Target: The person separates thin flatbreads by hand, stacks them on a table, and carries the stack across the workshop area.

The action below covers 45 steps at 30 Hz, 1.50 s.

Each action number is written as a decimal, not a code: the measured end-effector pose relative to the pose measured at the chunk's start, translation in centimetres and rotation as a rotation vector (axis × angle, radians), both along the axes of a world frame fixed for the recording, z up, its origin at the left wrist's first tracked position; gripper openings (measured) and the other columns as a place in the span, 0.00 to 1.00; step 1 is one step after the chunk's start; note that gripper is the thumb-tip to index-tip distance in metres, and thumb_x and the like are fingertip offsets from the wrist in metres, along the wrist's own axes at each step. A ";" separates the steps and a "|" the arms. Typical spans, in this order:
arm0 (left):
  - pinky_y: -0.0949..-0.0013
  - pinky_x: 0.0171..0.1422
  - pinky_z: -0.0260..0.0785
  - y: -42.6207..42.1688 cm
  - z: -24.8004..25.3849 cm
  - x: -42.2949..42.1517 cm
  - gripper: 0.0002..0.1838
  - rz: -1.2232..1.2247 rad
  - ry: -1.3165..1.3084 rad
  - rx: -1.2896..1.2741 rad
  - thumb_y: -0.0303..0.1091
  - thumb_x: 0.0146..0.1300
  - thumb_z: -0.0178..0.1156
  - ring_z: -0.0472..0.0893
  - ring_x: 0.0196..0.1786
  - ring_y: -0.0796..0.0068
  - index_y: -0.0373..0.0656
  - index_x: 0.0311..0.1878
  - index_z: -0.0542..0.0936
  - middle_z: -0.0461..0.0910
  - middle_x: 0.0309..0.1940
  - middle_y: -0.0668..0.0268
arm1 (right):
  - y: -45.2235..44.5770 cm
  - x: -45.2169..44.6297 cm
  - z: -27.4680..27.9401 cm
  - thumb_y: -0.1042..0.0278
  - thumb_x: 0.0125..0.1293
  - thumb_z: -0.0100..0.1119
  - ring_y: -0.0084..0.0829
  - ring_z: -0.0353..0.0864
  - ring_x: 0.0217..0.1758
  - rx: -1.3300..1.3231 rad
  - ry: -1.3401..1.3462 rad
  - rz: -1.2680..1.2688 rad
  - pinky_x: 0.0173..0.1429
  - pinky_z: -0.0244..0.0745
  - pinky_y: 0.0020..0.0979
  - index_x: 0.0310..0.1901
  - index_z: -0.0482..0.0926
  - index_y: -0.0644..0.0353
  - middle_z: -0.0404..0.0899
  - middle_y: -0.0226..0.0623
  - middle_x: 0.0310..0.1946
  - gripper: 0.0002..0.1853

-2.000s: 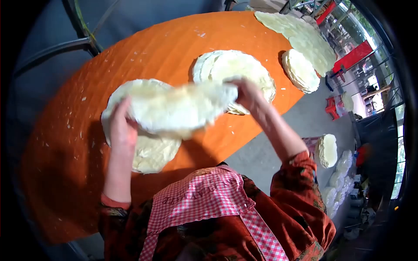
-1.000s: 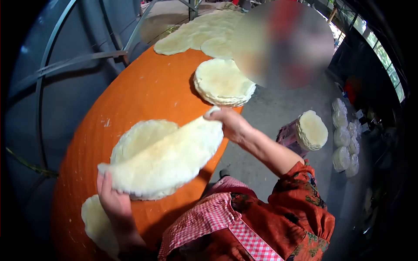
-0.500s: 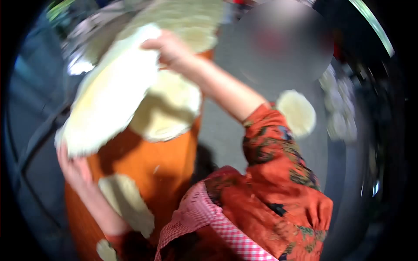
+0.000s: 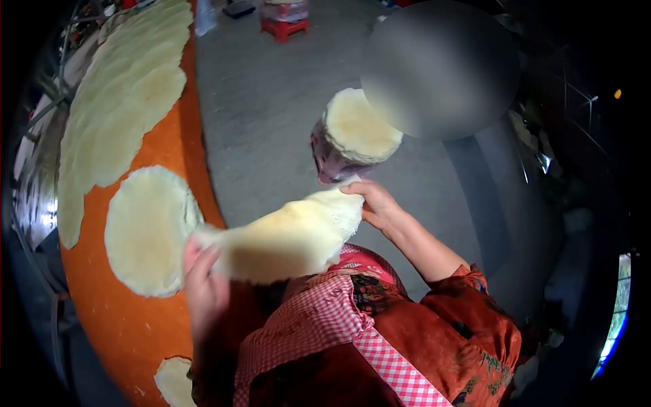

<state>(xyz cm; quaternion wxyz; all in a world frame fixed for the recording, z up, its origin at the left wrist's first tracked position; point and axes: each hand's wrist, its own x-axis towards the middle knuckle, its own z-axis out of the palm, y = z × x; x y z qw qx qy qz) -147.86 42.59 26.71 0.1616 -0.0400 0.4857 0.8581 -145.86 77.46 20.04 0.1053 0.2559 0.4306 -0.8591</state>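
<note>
Orange bench (image 4: 129, 332), head view. We find both hands engaged with one pale, floppy bundle of flat rounds (image 4: 319, 220), which hangs in the air mostly past the bench's right edge, before the checked apron (image 4: 298, 319). It sags between its two ends; we cannot count its layers. Right hand (image 4: 380, 205): thumb and fingers pinching the bundle's right end. Left hand (image 4: 205, 275): blurred, but we read thumb and fingers as pressed together on the opposite end. Whether that end touches the round pile (image 4: 146, 234) next to it, we cannot tell.

Progress, by our judgement: partway. Done: the bundle is lifted, and a thick stack (image 4: 363, 125) sits on a pink-wrapped support (image 4: 331, 161), apart from the bench's right edge. Left: the bundle is not yet set down; the round pile lies about midway along the bench, near the right edge; part of another pale piece (image 4: 175, 381) shows toward the near end; overlapping sheets (image 4: 122, 102) lie spread over the far end and down the left edge. A red stool (image 4: 285, 28) stands farther off. Upper right is blurred, so we log nothing there.
</note>
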 end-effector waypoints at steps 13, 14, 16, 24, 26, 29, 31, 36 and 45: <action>0.70 0.51 0.75 36.9 -5.6 -21.3 0.11 -0.161 0.126 0.150 0.20 0.59 0.55 0.81 0.43 0.74 0.39 0.46 0.74 0.80 0.42 0.62 | 33.9 -10.8 0.9 0.77 0.58 0.59 0.33 0.83 0.41 0.246 0.392 -0.400 0.48 0.81 0.34 0.47 0.73 0.66 0.80 0.40 0.42 0.15; 0.70 0.51 0.74 38.4 -6.1 -22.1 0.11 -0.156 0.114 0.143 0.19 0.59 0.56 0.81 0.43 0.74 0.38 0.45 0.75 0.81 0.41 0.62 | 34.9 -10.9 1.5 0.78 0.58 0.60 0.32 0.83 0.42 0.257 0.365 -0.420 0.50 0.80 0.33 0.49 0.73 0.66 0.81 0.40 0.43 0.16; 0.70 0.53 0.73 40.8 -8.8 -24.6 0.11 -0.173 0.106 0.094 0.19 0.58 0.56 0.81 0.43 0.74 0.38 0.44 0.76 0.81 0.40 0.63 | 37.0 -11.5 0.2 0.80 0.57 0.60 0.30 0.83 0.43 0.267 0.298 -0.428 0.51 0.79 0.31 0.50 0.73 0.66 0.81 0.40 0.44 0.18; 0.78 0.31 0.62 47.9 -39.7 -30.8 0.08 -0.277 0.012 -0.581 0.17 0.53 0.57 0.70 0.28 0.85 0.44 0.28 0.76 0.74 0.23 0.75 | 43.2 -14.3 -31.3 0.76 0.55 0.64 0.28 0.82 0.36 0.230 -0.349 -0.336 0.37 0.78 0.31 0.44 0.77 0.63 0.82 0.35 0.37 0.14; 0.77 0.30 0.64 47.7 -47.0 -30.3 0.07 -0.289 -0.057 -0.556 0.17 0.51 0.57 0.71 0.28 0.84 0.42 0.29 0.77 0.74 0.24 0.74 | 42.6 -13.4 -36.2 0.72 0.52 0.67 0.28 0.80 0.32 0.280 -0.542 -0.325 0.34 0.76 0.29 0.42 0.76 0.62 0.81 0.34 0.35 0.15; 0.75 0.38 0.68 48.5 -42.1 -30.9 0.12 -0.235 -0.261 -0.453 0.20 0.52 0.59 0.74 0.34 0.82 0.41 0.42 0.74 0.75 0.33 0.71 | 43.4 -14.6 -36.7 0.71 0.53 0.65 0.29 0.79 0.36 0.260 -0.616 -0.279 0.36 0.76 0.30 0.44 0.74 0.61 0.79 0.37 0.37 0.17; 0.73 0.41 0.69 48.0 -41.7 -31.0 0.15 -0.277 -0.318 -0.481 0.23 0.52 0.59 0.75 0.37 0.79 0.41 0.45 0.72 0.75 0.35 0.69 | 42.6 -15.8 -34.4 0.71 0.54 0.64 0.28 0.78 0.35 0.309 -0.641 -0.338 0.36 0.76 0.31 0.45 0.74 0.62 0.79 0.37 0.37 0.16; 0.66 0.43 0.71 47.7 -41.1 -28.8 0.15 -0.464 -0.110 -0.629 0.27 0.53 0.59 0.78 0.36 0.69 0.40 0.44 0.69 0.76 0.33 0.60 | 44.4 -15.2 -33.4 0.71 0.56 0.61 0.26 0.77 0.35 0.443 -0.802 -0.364 0.38 0.75 0.31 0.45 0.75 0.58 0.76 0.31 0.34 0.14; 0.69 0.46 0.72 47.5 -44.1 -30.0 0.19 -0.457 -0.207 -0.623 0.26 0.55 0.62 0.80 0.40 0.70 0.38 0.48 0.66 0.79 0.37 0.59 | 44.3 -16.9 -34.6 0.72 0.51 0.61 0.26 0.77 0.36 0.542 -0.899 -0.242 0.40 0.77 0.34 0.44 0.76 0.56 0.77 0.28 0.33 0.16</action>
